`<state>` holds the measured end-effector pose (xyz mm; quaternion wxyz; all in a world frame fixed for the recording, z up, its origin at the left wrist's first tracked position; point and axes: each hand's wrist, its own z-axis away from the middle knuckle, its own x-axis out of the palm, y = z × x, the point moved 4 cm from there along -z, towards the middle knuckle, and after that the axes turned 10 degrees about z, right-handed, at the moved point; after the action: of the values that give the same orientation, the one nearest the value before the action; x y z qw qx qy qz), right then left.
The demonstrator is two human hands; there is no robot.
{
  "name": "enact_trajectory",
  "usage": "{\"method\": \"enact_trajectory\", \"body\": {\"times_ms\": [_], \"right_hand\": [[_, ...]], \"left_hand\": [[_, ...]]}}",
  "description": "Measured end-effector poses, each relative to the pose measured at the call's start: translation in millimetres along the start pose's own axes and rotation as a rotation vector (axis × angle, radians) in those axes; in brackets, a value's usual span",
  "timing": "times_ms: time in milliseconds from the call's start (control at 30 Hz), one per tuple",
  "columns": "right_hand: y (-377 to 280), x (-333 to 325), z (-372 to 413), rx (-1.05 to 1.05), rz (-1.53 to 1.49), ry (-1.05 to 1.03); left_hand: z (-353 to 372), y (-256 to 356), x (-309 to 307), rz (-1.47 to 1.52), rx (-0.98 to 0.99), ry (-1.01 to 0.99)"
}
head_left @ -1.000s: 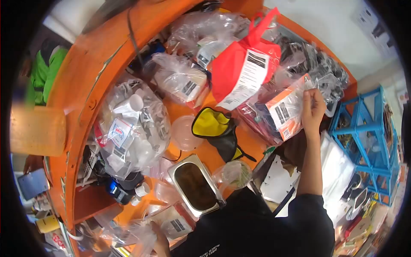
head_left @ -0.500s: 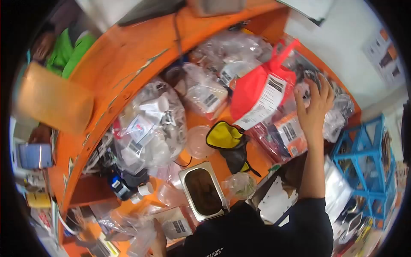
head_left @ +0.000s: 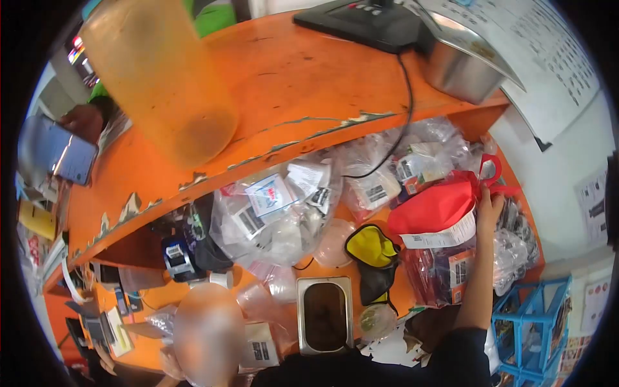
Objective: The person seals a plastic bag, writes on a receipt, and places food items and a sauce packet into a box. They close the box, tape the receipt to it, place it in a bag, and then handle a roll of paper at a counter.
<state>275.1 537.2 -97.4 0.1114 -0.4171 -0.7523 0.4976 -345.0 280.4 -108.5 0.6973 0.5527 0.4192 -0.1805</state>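
Note:
A red bag with a white printed label lies tilted on packages at the right. My right hand is closed at the bag's right side, by its handle. At the lower left, part of a hand shows beside a blurred patch; it may be my left hand, and its fingers are unclear. Near that patch is a flat labelled packet. A metal tray with dark contents sits close to my body, beside a black and yellow pouch.
An orange shelf spans the view above the work surface, bearing a tall cloudy container and a steel pan. A large clear bag sits beneath. A blue rack stands right. Another person's hand is near a phone.
My right hand, open before, has closed at the red bag. The bag has tilted and its handle has folded over. The view has shifted, showing more of the upper shelf.

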Motion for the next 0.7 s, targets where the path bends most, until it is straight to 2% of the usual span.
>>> {"method": "enact_trajectory", "body": {"times_ms": [33, 100, 133, 233, 267, 333, 367, 400, 467, 633, 700], "right_hand": [[-26.5, 0.7, 2.7, -0.178, 0.332, 0.074], [-21.0, -15.0, -8.3, -0.153, 0.683, 0.133], [-26.6, -24.9, -4.7, 0.019, 0.668, 0.145], [-61.9, -50.1, 2.7, -0.464, 0.614, 0.378], [-95.2, -43.8, 10.7, -0.401, 0.608, 0.377], [-143.6, -24.1, 27.7, -0.524, 0.321, 0.277], [-179.4, -17.5, 50.4, -0.728, 0.114, 0.310], [-195.7, -11.4, 61.6, -0.732, 0.077, 0.296], [-230.7, -6.1, 82.7, -0.853, -0.117, 0.132], [-299.7, 1.5, 140.6, -0.873, -0.141, 0.016], [-322.2, 11.9, 167.0, -0.833, -0.263, -0.141]], "left_hand": [[-5.9, -0.8, 1.2, -0.010, -0.013, -0.016], [-10.5, -4.7, 0.5, -0.047, -0.070, -0.069], [-9.8, -5.6, 1.8, -0.065, -0.114, -0.118], [-9.7, -21.5, 14.3, -0.124, -0.221, -0.271], [-7.4, -32.8, 18.7, -0.164, -0.226, -0.324], [-1.9, -14.1, 1.5, -0.218, -0.018, -0.233], [-0.5, -23.8, 12.2, -0.194, -0.033, -0.215], [3.2, -22.0, 7.0, -0.195, -0.059, -0.187], [8.8, -17.0, -3.5, -0.189, -0.131, -0.251], [18.4, -31.8, -1.6, -0.011, -0.151, -0.085], [26.1, -30.8, -9.8, 0.032, -0.130, -0.017]]}}
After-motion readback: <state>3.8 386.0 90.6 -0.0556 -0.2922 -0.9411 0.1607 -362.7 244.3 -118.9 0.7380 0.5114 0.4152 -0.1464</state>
